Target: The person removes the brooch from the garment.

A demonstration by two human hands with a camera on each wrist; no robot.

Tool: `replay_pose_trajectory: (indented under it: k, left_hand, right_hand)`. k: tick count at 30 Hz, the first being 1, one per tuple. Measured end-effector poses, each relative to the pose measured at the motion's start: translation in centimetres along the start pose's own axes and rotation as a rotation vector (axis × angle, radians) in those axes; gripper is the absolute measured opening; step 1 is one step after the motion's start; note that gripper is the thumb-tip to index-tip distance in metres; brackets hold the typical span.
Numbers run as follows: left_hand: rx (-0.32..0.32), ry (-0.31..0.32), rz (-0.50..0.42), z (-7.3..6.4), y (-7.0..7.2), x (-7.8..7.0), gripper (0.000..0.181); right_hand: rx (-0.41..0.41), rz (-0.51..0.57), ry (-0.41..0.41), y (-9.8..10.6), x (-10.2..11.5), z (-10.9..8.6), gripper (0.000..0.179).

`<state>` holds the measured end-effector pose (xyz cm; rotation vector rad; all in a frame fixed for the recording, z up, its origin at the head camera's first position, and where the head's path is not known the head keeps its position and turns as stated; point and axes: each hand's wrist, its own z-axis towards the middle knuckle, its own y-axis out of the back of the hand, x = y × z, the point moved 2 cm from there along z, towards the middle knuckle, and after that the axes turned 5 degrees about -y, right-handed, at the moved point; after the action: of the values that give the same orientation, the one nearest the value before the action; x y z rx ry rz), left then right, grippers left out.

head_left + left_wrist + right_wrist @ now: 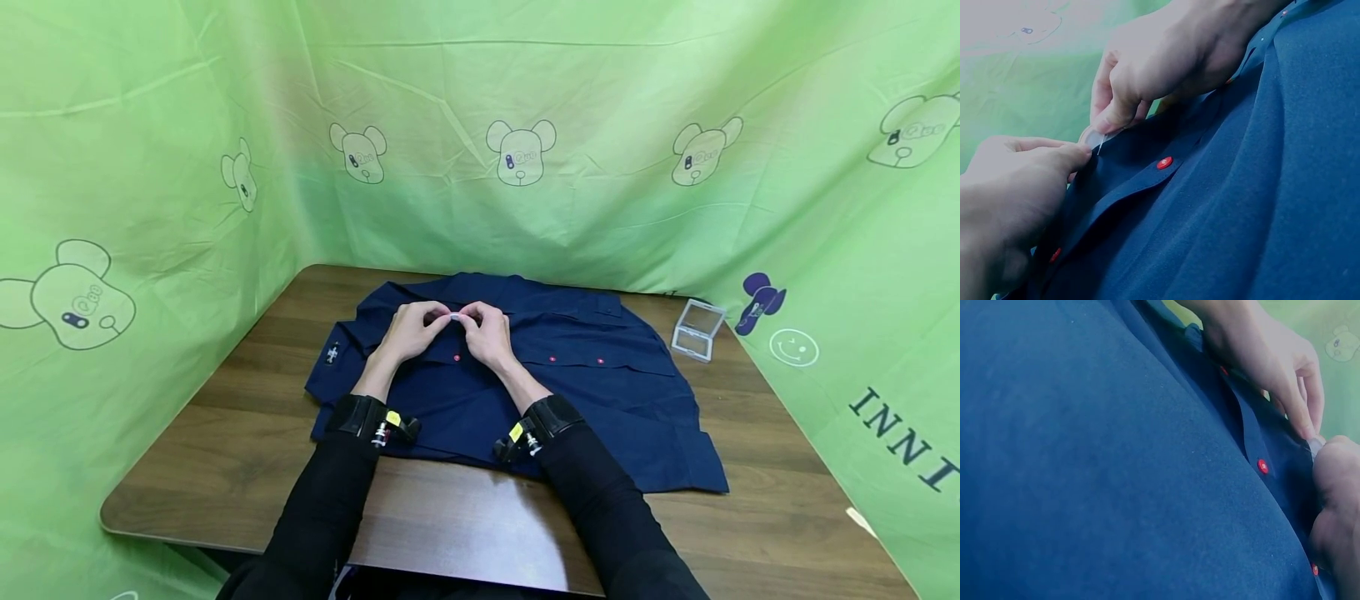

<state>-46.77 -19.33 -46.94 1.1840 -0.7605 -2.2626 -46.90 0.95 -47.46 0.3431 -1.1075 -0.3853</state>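
A navy button-up shirt [600, 408] with red buttons [1164, 163] lies spread on the table. Over its upper middle, both hands meet at a small whitish disc [1091, 137]. My left hand [412, 331] pinches one side of this disc between thumb and fingertips. From the other side, my right hand [487, 333] pinches it too. A thin pale line, like a thread, shows beside the disc in the left wrist view. Fingertips partly hide the disc, and in the right wrist view only a sliver of it appears.
A clear plastic case [694, 332] stands with its lid open near the table's [247, 433] back right edge. Green printed cloth [435, 100] hangs behind and along both sides. The shirt's patterned patch [332, 353] lies left of the hands.
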Motion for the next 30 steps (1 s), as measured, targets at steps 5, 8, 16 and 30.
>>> replay_pose_trajectory:
  k: [5,8,16,30]
  left_hand:
    - [-0.013,-0.028,-0.002,0.0,0.1,-0.1,0.026]
    - [-0.018,-0.025,0.016,-0.1,0.2,-0.3,0.026]
    - [-0.026,-0.002,0.110,0.4,-1.1,1.9,0.017]
    - [-0.011,-0.001,0.106,0.6,-1.3,2.6,0.020]
  right_hand:
    - [0.010,-0.040,-0.014,-0.7,-1.5,0.7,0.009]
    - [0.010,-0.055,-0.006,-1.3,-2.6,1.3,0.007]
    - [0.026,-0.034,0.009,-1.6,-3.3,1.7,0.014]
    - [0.047,-0.045,-0.021,-1.1,-2.6,1.0,0.020]
